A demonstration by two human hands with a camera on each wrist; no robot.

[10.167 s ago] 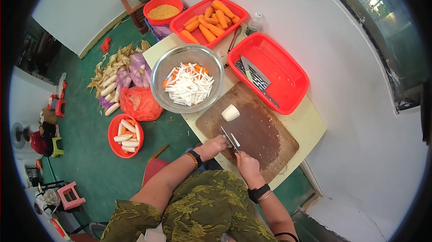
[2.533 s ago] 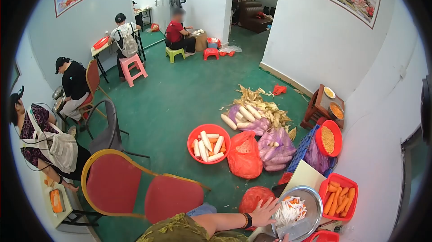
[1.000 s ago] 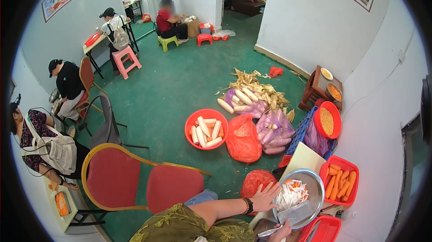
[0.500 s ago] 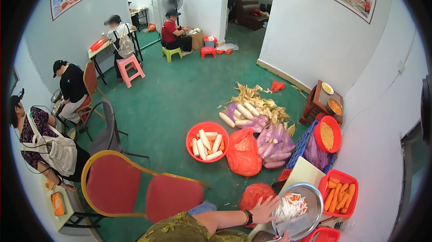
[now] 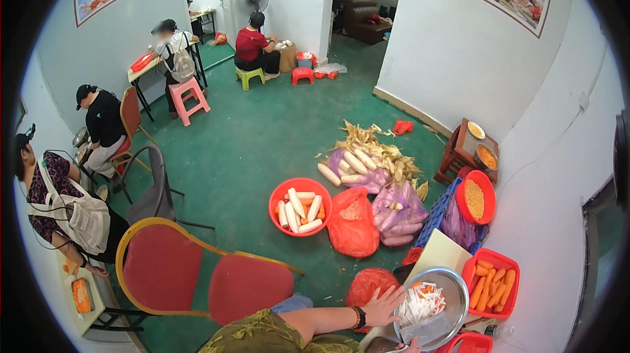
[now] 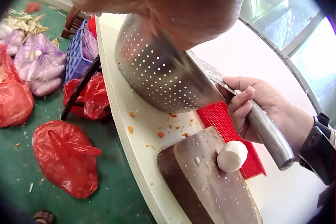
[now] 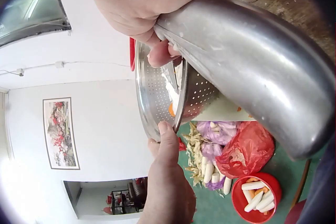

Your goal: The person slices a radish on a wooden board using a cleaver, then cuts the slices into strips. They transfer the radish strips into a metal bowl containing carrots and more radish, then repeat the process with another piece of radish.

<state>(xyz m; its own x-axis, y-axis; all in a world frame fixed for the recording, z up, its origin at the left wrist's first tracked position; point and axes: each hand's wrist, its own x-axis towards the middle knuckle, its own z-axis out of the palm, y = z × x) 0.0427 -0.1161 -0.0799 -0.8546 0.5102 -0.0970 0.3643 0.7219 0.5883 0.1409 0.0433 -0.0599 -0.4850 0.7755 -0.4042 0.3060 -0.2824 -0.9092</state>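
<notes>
A perforated steel colander stands on the pale table, with white radish and carrot strips inside. My left hand lies at its near-left rim in the head view, fingers spread and straight. In the right wrist view the thumb of that hand touches the rim. My right hand grips the metal handle of a cleaver; the cleaver's broad blade reaches into the colander beside the strips. Below, a cut piece of white radish sits on the thick cutting board.
A red basket of carrots stands right of the colander, another red basket nearer. Red bags, a red basin of peeled radishes and corn husks lie on the floor. Chairs and several seated people are left.
Ten seconds ago both hands were cutting radish on the board; since then the cleaver's blade has come into the colander and the head view has lifted. Over the last half second my hands barely move.
</notes>
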